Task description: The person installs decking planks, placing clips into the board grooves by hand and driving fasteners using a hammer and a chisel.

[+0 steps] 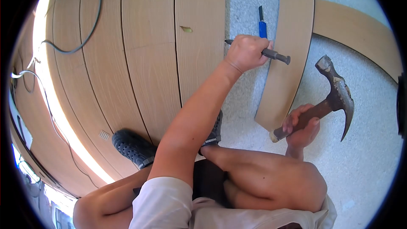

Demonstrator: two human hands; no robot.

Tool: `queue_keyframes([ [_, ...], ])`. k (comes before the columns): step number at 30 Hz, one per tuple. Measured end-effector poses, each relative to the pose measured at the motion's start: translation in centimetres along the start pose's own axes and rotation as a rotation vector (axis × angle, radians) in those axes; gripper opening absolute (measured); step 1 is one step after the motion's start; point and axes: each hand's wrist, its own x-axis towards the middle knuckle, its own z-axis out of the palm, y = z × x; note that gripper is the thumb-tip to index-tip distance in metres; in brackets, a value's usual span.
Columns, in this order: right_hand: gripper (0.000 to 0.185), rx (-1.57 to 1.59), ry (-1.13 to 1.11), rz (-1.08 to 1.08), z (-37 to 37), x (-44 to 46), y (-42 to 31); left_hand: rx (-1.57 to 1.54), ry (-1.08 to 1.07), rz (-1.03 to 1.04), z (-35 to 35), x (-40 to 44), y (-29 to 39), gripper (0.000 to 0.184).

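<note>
My left hand (247,53) is wrapped round a dark metal chisel (276,56), whose tip points left at the edge of the laid wood-look planks (199,59). The chisel's blunt end sticks out to the right of the fist. Lower right, my right hand (302,129) grips the brown handle of a claw hammer (337,91). Its worn metal head is up and to the right, with the claw curving down, apart from the chisel. A blue utility knife (262,27) lies on the speckled floor just beyond my left hand.
A loose plank (292,29) lies between the chisel and hammer, and another plank (356,34) extends to the right. Cables (63,52) run over the planks at left. A small leaf (186,29) lies on one plank. My dark shoe (132,146) rests at lower left.
</note>
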Motion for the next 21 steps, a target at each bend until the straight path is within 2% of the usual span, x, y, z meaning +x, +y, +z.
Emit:
queue_keyframes([
  [5, 0.062, 0.065, -0.035, -0.014, -1.7, -0.2, -0.9, 0.014, -0.005, -0.027, -0.2, 0.1, 0.0, 0.036],
  [6, 0.060, 0.158, -0.055, -0.047, -2.1, -0.1, -1.2, 0.023, -0.019, -0.037, -0.3, 0.1, -0.1, 0.033],
  [9, 0.059, 0.119, -0.077, -0.197, -2.4, 0.6, -1.4, 0.036, 0.000, -0.044, -0.1, -0.1, -0.2, 0.032],
  [11, 0.054, -0.317, -0.054, 0.062, -2.2, 0.6, -1.3, 0.046, 0.000, -0.038, 0.0, -0.1, -0.4, 0.031],
  [12, 0.052, -0.427, -0.222, 0.198, -2.9, 1.7, -1.8, 0.056, 0.001, -0.033, 0.1, -0.2, -0.4, 0.031],
  [13, 0.052, -0.423, -0.217, 0.199, -3.7, 1.5, -2.4, 0.055, -0.004, -0.031, 0.2, -0.4, -0.1, 0.031],
  [15, 0.055, -0.370, -0.176, -0.013, -4.0, 1.8, -3.4, 0.033, 0.024, -0.025, -0.1, 0.1, -0.4, 0.030],
  [16, 0.059, -0.237, -0.069, -0.077, -3.4, 1.3, -3.8, 0.039, 0.034, -0.038, -0.2, 0.1, -0.7, 0.030],
  [19, 0.054, 0.088, -0.072, -0.309, -2.7, 1.5, -2.1, 0.038, 0.013, -0.035, 0.2, -0.3, -0.2, 0.030],
  [21, 0.048, -0.425, -0.078, 0.050, -2.3, 1.6, -2.3, 0.063, -0.005, -0.060, 0.1, 0.0, -0.4, 0.029],
])
